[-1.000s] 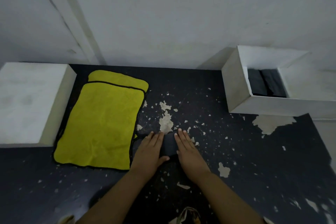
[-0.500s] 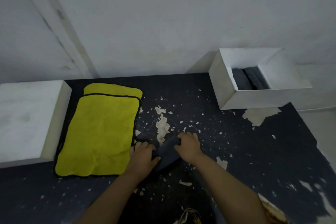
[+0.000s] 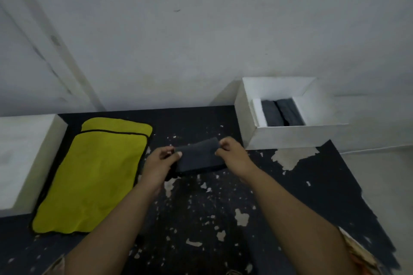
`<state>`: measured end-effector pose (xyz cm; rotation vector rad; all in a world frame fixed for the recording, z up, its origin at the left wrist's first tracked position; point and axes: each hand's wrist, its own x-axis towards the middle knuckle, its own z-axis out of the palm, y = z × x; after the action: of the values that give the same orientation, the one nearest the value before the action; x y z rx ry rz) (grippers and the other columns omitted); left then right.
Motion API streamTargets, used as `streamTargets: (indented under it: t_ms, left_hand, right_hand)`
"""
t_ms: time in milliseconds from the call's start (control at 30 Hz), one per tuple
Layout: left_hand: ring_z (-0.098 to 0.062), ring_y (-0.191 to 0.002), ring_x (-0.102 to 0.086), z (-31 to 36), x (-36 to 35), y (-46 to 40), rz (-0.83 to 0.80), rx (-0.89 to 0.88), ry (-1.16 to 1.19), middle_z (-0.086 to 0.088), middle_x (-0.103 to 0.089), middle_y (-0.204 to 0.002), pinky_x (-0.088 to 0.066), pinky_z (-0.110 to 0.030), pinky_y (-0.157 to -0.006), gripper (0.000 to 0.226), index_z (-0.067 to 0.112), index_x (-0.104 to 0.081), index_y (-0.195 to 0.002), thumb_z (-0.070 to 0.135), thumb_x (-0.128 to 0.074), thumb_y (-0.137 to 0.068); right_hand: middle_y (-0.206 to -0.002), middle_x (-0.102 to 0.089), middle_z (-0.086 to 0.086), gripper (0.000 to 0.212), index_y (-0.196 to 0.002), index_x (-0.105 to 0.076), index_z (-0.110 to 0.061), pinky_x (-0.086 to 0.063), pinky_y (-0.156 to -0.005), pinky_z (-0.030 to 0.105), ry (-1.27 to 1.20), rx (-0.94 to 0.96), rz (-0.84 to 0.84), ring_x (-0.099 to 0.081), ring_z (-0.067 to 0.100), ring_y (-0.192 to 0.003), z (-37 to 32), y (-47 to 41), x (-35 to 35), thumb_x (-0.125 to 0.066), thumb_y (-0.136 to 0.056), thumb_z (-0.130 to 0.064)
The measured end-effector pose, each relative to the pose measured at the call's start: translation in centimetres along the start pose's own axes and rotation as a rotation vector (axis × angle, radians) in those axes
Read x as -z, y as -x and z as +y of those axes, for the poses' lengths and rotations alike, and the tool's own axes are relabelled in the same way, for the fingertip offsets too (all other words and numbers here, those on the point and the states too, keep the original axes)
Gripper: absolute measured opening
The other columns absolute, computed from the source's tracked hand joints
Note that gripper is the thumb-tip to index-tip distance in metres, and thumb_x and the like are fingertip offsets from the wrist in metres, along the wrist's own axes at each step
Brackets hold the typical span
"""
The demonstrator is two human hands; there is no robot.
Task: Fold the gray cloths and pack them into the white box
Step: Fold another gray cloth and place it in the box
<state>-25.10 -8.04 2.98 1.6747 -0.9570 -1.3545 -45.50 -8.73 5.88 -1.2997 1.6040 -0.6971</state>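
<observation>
Gray cloth (image 3: 197, 156) between both hands (image 3: 196, 158)

Folded cloth (image 3: 199, 158) dark gray, plain. Box (image 3: 288, 136) white – two dark gray cloths inside (image 3: 281, 114). Yellow cloths (image 3: 93, 174) with thin black edging. Table surface (image 3: 312, 185) dark navy-black, speckled with pale beige chipped patches. Block at left (image 3: 24, 158) white. Wall (image 3: 201, 29) pale gray-white.

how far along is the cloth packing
Done: two folded gray cloths already lie in the white box. In hand: the left hand and right hand hold a folded gray cloth above the table. Left: placing it in the box.
</observation>
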Motion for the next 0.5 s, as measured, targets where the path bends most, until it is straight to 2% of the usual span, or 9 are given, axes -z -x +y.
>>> streamTargets:
  t_ms: [133, 267, 333, 400, 500]
  left_hand:
    - [-0.031, -0.098, -0.062, 4.8, -6.3, -0.9, 0.043, -0.028, 0.16, -0.015, -0.066, -0.107, -0.052, -0.048, -0.083, 0.019, 0.009, -0.065, -0.102, 0.022, -0.061, -0.089]
    - [-0.018, -0.085, -0.061, 9.2, -13.2, -1.7, 0.047, -0.11, 0.154, -0.006, -0.065, -0.101, -0.052, -0.03, -0.066, 0.014, 0.016, -0.064, -0.099, 0.025, -0.058, -0.091]
    - [-0.021, -0.093, -0.061, 11.1, -16.0, -2.2, -0.001, -0.105, 0.146, -0.007, -0.065, -0.104, -0.052, -0.031, -0.075, 0.021, 0.012, -0.064, -0.104, 0.026, -0.061, -0.089]
    - [-0.023, -0.094, -0.063, 12.7, -18.3, -2.4, -0.113, -0.055, 0.152, -0.009, -0.068, -0.103, -0.052, -0.034, -0.086, 0.02, 0.01, -0.065, -0.1, 0.024, -0.066, -0.086]
    - [-0.023, -0.087, -0.065, 14.8, -21.9, -2.7, -0.238, 0.005, 0.148, -0.012, -0.068, -0.101, -0.052, -0.032, -0.083, 0.008, 0.007, -0.067, -0.09, 0.011, -0.067, -0.083]
  right_hand:
    - [-0.092, -0.059, 0.012, 0.005, -0.085, -0.053, -0.016, -0.043, -0.073, 0.033, -0.12, 0.001, 0.038, -0.054, 0.022, -0.085, -1.0, -1.3, 6.1, -0.055, -0.085, -0.012]
    - [-0.093, -0.058, 0.008, 0.01, -0.08, -0.052, -0.022, -0.046, -0.076, 0.04, -0.218, -0.037, 0.111, -0.056, 0.025, -0.09, -0.6, -3.1, 13.1, -0.055, -0.085, -0.013]
    - [-0.089, -0.054, 0.007, 0.011, -0.08, -0.051, -0.022, -0.045, -0.078, 0.042, -0.247, -0.045, 0.127, -0.053, 0.027, -0.091, -0.1, -4.1, 16.2, -0.053, -0.086, -0.013]
    - [-0.092, -0.054, 0.01, 0.007, -0.083, -0.05, -0.017, -0.043, -0.078, 0.042, -0.264, -0.048, 0.137, -0.052, 0.028, -0.091, 0.4, -4.8, 18.8, -0.051, -0.088, -0.012]
    - [-0.101, -0.057, 0.016, 0.005, -0.085, -0.051, -0.015, -0.046, -0.082, 0.044, -0.286, -0.04, 0.168, -0.055, 0.031, -0.095, 1.6, -5.9, 22.7, -0.049, -0.088, -0.011]
